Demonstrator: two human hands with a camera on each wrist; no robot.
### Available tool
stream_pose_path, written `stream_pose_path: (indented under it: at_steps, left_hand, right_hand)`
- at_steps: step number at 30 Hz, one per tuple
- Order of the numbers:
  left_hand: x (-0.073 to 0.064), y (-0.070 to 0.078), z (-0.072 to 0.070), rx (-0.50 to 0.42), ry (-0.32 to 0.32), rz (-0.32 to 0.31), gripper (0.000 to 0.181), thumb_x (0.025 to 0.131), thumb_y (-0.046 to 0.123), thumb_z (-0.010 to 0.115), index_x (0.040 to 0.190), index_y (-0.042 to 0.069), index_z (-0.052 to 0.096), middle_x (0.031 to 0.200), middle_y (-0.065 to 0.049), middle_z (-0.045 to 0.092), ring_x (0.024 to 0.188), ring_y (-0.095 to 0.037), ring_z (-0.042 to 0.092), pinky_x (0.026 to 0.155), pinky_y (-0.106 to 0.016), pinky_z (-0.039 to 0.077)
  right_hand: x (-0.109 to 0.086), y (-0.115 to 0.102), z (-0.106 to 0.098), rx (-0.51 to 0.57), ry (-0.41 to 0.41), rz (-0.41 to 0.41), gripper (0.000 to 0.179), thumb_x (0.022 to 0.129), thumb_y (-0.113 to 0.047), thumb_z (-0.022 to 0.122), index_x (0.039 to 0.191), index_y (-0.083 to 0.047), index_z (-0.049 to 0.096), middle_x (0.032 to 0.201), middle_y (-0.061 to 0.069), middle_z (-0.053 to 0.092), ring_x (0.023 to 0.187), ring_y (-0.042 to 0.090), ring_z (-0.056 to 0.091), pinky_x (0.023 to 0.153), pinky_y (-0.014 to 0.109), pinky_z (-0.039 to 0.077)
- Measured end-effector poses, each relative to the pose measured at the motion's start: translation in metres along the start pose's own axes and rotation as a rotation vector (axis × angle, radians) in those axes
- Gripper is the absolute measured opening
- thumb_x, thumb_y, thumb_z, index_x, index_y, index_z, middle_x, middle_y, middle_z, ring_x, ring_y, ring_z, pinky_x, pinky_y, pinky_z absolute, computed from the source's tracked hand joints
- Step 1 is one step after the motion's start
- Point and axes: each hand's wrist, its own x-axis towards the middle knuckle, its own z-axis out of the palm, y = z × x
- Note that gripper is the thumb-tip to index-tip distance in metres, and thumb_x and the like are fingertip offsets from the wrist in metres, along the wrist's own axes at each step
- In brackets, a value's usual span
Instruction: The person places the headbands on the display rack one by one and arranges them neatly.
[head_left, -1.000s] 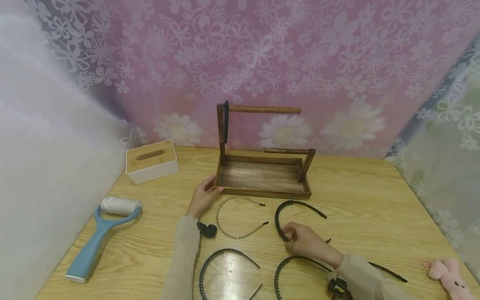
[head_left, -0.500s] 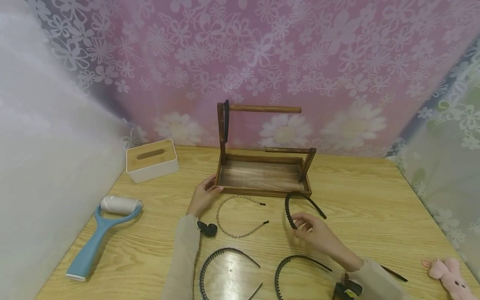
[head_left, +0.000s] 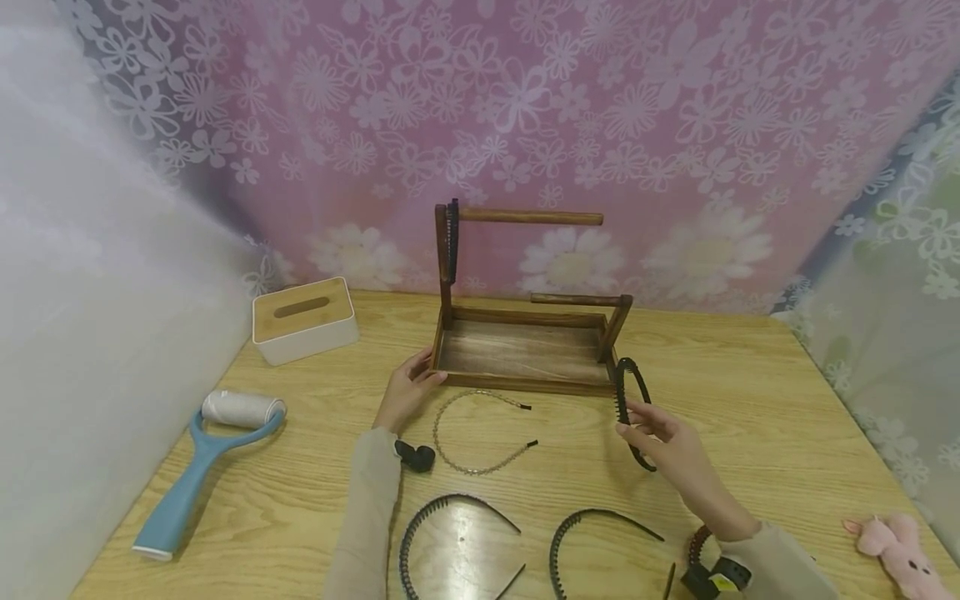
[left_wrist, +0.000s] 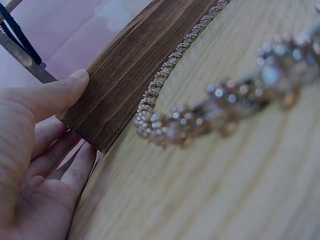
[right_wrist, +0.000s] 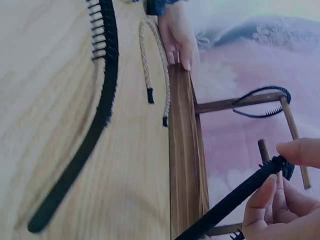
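Note:
My right hand (head_left: 682, 454) pinches a black toothed headband (head_left: 621, 387) between thumb and fingers. The headband stands upright, off the table, beside the right front corner of a dark wooden stand (head_left: 525, 385). This stand has a tray base, a tall bar (head_left: 532, 217) and a shorter bar (head_left: 573, 299). At its left front corner, my left hand (head_left: 405, 396) grips the tray, with the thumb (left_wrist: 65, 92) on the front wall and fingers round the end. A black headband (head_left: 452, 242) hangs at the tall bar's left end. Just before the tray lies a beaded headband (head_left: 437, 433).
Nearer me lie two black headbands, one on the left (head_left: 406, 550) and one on the right (head_left: 557, 546). Another brown headband (head_left: 697, 543) is partly under my right wrist. A blue lint roller (head_left: 180, 492), a tissue box (head_left: 303, 325) and a pink plush toy (head_left: 900, 554) flank the area.
My right hand has lifted the black headband off the table, moved it right and turned it upright. The left hand and the stand have stayed in place.

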Motion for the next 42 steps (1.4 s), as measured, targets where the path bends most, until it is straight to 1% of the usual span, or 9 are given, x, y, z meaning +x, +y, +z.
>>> stream_pose_path:
  at_steps: [2,7,11,17,21,22,33,39,42]
  left_hand:
    - [0.000,0.000,0.000,-0.003,-0.003,-0.003,0.064,0.090,0.011,0.070,0.147,0.006,0.042,0.154,-0.015,0.037,0.141,-0.032,0.039,0.118,-0.036,0.040]
    - [0.000,0.000,0.000,-0.013,-0.004,-0.015,0.065,0.090,0.011,0.071,0.147,0.006,0.042,0.155,-0.014,0.037,0.142,-0.031,0.039,0.118,-0.036,0.040]
    - [-0.001,0.002,0.001,-0.012,0.008,-0.009,0.064,0.090,0.010,0.071,0.147,0.006,0.043,0.153,-0.014,0.039,0.141,-0.031,0.041,0.117,-0.034,0.041]
    - [-0.001,0.003,0.002,-0.014,0.008,0.008,0.064,0.089,0.007,0.070,0.147,0.003,0.042,0.152,-0.017,0.040,0.140,-0.033,0.041,0.117,-0.036,0.041]
    - [0.000,0.002,0.001,-0.016,0.005,0.004,0.064,0.089,0.008,0.070,0.147,0.004,0.042,0.152,-0.017,0.040,0.140,-0.032,0.041,0.117,-0.035,0.041]
    - [-0.002,0.006,0.000,-0.019,-0.002,-0.004,0.064,0.089,0.008,0.070,0.147,0.004,0.042,0.153,-0.017,0.039,0.140,-0.033,0.041,0.118,-0.036,0.041]
    - [-0.001,0.003,0.001,-0.011,0.018,-0.018,0.062,0.090,0.010,0.070,0.146,0.006,0.044,0.152,-0.014,0.041,0.140,-0.029,0.042,0.117,-0.034,0.041]
    - [-0.001,0.003,0.000,-0.011,0.011,-0.013,0.062,0.090,0.009,0.070,0.146,0.006,0.044,0.152,-0.014,0.041,0.140,-0.030,0.042,0.117,-0.034,0.041]
    - [-0.001,0.002,0.000,-0.011,0.010,-0.007,0.062,0.090,0.009,0.070,0.146,0.006,0.044,0.152,-0.014,0.041,0.140,-0.030,0.042,0.117,-0.035,0.041]
  right_hand:
    - [0.001,0.001,-0.005,0.007,0.016,0.014,0.061,0.098,-0.034,0.058,0.148,-0.003,0.041,0.121,0.002,0.057,0.092,-0.013,0.051,0.076,0.015,0.054]
    - [0.005,0.002,-0.017,0.051,0.037,0.034,0.064,0.099,-0.034,0.058,0.150,-0.003,0.036,0.105,-0.023,0.052,0.088,-0.011,0.051,0.073,0.016,0.053]
    - [0.012,0.001,-0.025,0.090,0.061,0.027,0.064,0.100,-0.034,0.056,0.150,-0.001,0.035,0.098,-0.032,0.050,0.087,-0.011,0.052,0.072,0.015,0.053]
    - [0.028,-0.001,-0.037,0.107,0.127,0.010,0.067,0.100,-0.038,0.054,0.152,-0.001,0.031,0.106,-0.028,0.046,0.086,-0.011,0.052,0.073,0.011,0.053]
    - [0.038,-0.004,-0.044,0.134,0.149,-0.019,0.068,0.099,-0.036,0.056,0.151,0.001,0.031,0.108,-0.025,0.046,0.088,-0.012,0.054,0.074,0.010,0.055]
    - [0.040,-0.005,-0.045,0.137,0.155,-0.027,0.068,0.099,-0.036,0.056,0.151,0.001,0.032,0.107,-0.026,0.047,0.087,-0.012,0.054,0.075,0.011,0.055]
    - [0.067,-0.024,-0.054,0.184,0.158,-0.110,0.068,0.098,-0.035,0.058,0.151,-0.001,0.033,0.107,-0.025,0.051,0.087,-0.011,0.060,0.076,0.007,0.055]
    - [0.080,-0.039,-0.053,0.303,0.155,-0.141,0.065,0.096,-0.031,0.062,0.151,-0.007,0.037,0.107,-0.020,0.056,0.089,-0.008,0.061,0.078,0.006,0.055]
    - [0.088,-0.049,-0.052,0.326,0.161,-0.161,0.066,0.096,-0.030,0.063,0.151,-0.006,0.036,0.109,-0.018,0.055,0.090,-0.007,0.061,0.078,0.007,0.056]
